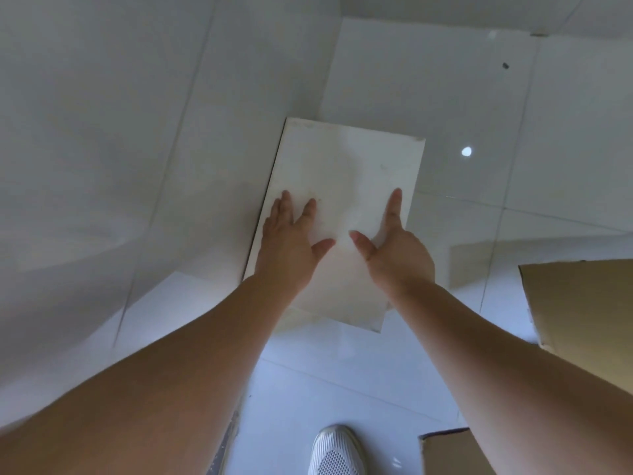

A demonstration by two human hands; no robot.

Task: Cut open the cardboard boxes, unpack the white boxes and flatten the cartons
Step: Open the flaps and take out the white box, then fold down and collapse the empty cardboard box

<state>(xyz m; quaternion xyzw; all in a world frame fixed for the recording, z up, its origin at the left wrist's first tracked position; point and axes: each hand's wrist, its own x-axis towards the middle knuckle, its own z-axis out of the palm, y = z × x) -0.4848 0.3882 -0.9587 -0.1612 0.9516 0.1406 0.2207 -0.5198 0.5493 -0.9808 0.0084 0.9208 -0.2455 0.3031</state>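
A flat white box lies lengthwise in front of me over the glossy tiled floor, its near end slightly raised with a shadow beneath. My left hand rests palm down on its left side, fingers spread toward the left edge. My right hand grips the right edge, thumb on top and index finger stretched along the side; its other fingers are hidden under the box. A brown cardboard carton sits to the right, apart from both hands.
A second piece of brown cardboard shows at the bottom right. My white mesh shoe stands on the floor below the box. A white wall rises at the left and far side. A lamp reflection shines on the tiles.
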